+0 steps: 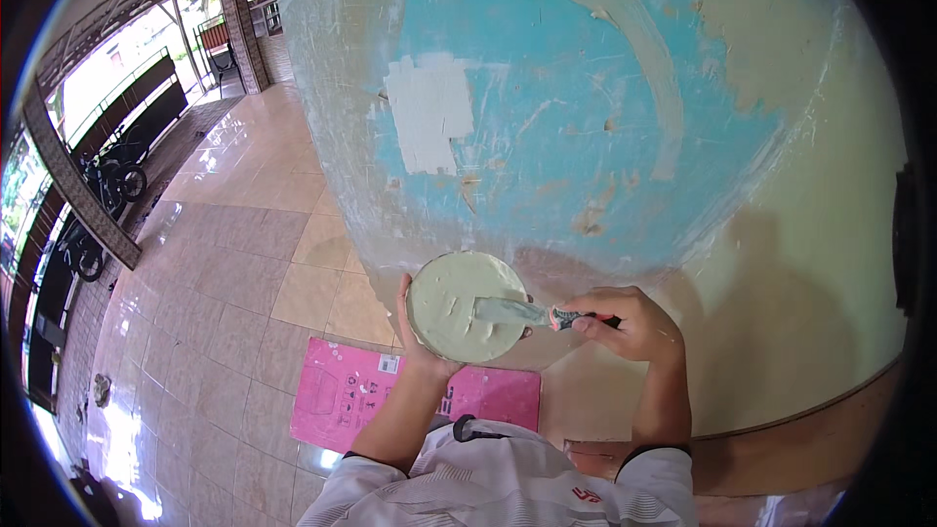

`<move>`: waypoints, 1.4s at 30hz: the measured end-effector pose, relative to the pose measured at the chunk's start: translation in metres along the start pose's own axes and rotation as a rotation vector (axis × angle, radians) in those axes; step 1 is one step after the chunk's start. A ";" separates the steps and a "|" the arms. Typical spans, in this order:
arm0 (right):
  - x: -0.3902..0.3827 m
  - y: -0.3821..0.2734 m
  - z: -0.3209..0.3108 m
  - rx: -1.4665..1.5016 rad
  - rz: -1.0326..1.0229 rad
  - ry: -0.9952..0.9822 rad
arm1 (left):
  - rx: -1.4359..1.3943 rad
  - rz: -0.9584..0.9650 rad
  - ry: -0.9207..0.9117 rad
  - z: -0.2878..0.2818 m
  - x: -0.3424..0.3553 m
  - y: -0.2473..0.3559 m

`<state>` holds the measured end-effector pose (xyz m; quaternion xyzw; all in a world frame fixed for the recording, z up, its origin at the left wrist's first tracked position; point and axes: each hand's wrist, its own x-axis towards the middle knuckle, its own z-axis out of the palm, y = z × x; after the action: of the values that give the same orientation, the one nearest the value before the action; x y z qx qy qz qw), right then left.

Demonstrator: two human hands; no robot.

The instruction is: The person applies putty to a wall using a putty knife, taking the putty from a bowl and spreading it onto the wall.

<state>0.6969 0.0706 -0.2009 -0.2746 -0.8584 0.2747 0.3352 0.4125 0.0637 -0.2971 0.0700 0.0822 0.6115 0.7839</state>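
The left hand (422,346) holds a round shallow container full of pale green putty (462,306) from below, with the fingers curled around its left rim and the palm under it. The right hand (630,324) has its fingers closed tightly on the dark and pink handle of a small putty knife with a grey metal blade (517,311), and the blade lies flat on the putty, near the right rim of the container.

Some risks are visible, in my judgement. The container rests only on one hand, so a strong push of the blade can tilt it and the wet putty can slide over the rim. A too large load on the blade can drop on the pink flat cardboard sheet (351,392) that lies on the floor below, or on the white shirt.

The wall is a round column with worn turquoise paint (586,137), very close in front of the hands. It carries a white square patch of filler (429,112), a long curved pale stroke (634,39), and many scratches and chipped spots. The floor is made of shiny beige and pinkish tiles (224,263). At the far left, motorcycles (102,185) stand under a roofed open porch with daylight behind.
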 end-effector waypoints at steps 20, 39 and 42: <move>0.008 -0.031 -0.042 0.113 0.452 -0.248 | -0.031 -0.056 -0.053 -0.008 -0.002 0.004; 0.011 -0.029 -0.032 -0.199 0.160 -0.119 | -0.005 -0.004 0.008 -0.013 -0.001 0.009; 0.009 -0.026 -0.035 0.054 0.318 -0.119 | -0.025 -0.005 0.039 -0.007 -0.004 0.013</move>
<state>0.7094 0.0680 -0.1585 -0.3811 -0.8147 0.3632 0.2433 0.3982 0.0632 -0.3009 0.0482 0.0900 0.6117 0.7845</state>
